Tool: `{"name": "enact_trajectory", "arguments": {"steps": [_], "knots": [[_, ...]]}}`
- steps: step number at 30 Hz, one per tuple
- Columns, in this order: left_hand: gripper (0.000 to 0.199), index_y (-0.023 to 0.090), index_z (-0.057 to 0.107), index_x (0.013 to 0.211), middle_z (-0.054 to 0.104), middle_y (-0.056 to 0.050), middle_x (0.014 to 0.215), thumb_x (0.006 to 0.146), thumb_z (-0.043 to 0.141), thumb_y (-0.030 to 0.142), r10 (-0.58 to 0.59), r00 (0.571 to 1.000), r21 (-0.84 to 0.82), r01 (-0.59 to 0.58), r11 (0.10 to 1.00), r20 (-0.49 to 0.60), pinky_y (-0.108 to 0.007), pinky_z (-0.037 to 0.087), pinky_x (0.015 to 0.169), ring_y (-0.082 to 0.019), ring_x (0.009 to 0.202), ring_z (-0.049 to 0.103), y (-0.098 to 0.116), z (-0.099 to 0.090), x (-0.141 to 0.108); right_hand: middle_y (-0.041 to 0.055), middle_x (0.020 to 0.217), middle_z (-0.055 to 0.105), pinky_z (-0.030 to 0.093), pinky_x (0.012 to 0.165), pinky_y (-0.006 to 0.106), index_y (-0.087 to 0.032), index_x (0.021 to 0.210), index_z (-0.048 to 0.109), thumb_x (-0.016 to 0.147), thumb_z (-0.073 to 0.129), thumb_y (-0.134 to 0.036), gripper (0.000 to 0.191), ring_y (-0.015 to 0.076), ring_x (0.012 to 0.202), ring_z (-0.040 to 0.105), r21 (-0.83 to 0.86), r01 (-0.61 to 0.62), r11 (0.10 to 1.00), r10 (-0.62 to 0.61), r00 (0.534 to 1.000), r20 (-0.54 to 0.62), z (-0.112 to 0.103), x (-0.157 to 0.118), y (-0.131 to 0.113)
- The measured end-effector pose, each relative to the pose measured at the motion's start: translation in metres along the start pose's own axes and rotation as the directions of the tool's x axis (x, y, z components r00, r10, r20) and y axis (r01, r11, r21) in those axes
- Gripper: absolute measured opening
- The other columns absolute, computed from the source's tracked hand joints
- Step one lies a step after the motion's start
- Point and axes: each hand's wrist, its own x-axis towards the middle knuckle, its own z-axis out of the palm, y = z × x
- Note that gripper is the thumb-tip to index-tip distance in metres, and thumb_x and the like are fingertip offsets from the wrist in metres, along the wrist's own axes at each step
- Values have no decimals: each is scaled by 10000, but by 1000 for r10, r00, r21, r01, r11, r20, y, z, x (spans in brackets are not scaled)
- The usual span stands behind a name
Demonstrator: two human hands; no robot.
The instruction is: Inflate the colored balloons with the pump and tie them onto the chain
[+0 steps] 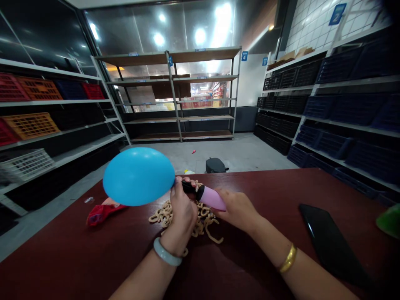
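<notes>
A blue inflated balloon (137, 177) sits above the table's left half, with its neck against the black nozzle end of a pink hand pump (212, 198). My left hand (184, 208) is closed where the balloon's neck meets the nozzle, partly covering both. Wrapped round the far end of the pump's pink body is my right hand (236, 207). Under my hands lies a heap of beige curled, rope-like pieces (164, 214), partly hidden by my left wrist. A limp red piece, apparently an uninflated balloon (104, 213), rests on the table below the blue one.
The dark red table (265, 266) carries a black flat device (328, 237) on the right and a green object (388, 221) at the right edge. Beyond the table's far edge a dark grey object (215, 165) stands on the floor. Shelves with crates line both sides.
</notes>
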Motion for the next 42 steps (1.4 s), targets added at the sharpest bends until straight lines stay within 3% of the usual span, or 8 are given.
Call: {"name": "enact_trajectory", "arguments": {"steps": [8,15,19,26,34,38,42], "knots": [[199,176,480,771,520,8,672,796,642,287,-34,999,27,35,999,-29,-254,416,512,-122,550,531,-2,-14,19,29,1090,668,396,705,300,-264,1235,487,786,615,-440,498,237,951,629,73,-9,997,3,996,86,-2,2,6],[157,187,449,776,499,15,627,891,501,281,58,987,28,-55,998,-148,-242,374,464,-125,504,507,52,-39,73,24,1084,666,398,728,306,-278,1224,501,775,619,-475,504,232,962,622,61,-4,998,-5,989,145,-9,2,11],[107,192,468,837,487,26,626,917,449,260,83,974,-3,-85,996,-213,-233,359,460,-114,483,481,70,-47,86,27,1058,672,401,730,304,-278,1221,509,768,632,-454,501,228,942,629,61,11,998,-18,992,124,-9,1,15],[172,188,440,764,498,11,649,908,479,274,90,987,-49,-97,994,-130,-237,371,490,-119,536,505,43,-35,66,73,1039,678,399,677,317,-238,1196,523,785,607,-481,484,250,865,641,-41,6,999,-4,999,53,-8,0,23],[225,187,484,779,526,3,691,817,641,344,-68,997,-50,70,996,39,-253,432,560,-122,588,524,-1,-13,17,83,1097,665,402,684,311,-223,1252,473,823,566,-492,515,247,904,641,-36,-15,999,16,999,40,0,-1,8],[197,195,497,805,537,8,684,819,640,329,-84,996,-51,86,995,33,-278,463,608,-118,573,525,-11,-9,6,75,1091,668,404,675,312,-224,1246,478,820,570,-479,505,247,895,644,-35,-22,999,23,999,33,0,0,7],[178,181,487,784,544,-1,668,828,618,292,-117,993,-20,117,993,-30,-272,448,559,-129,560,536,-9,-15,16,52,1061,677,403,675,305,-249,1218,500,798,600,-470,485,235,895,644,-9,-27,1000,28,997,65,0,2,7]]}}
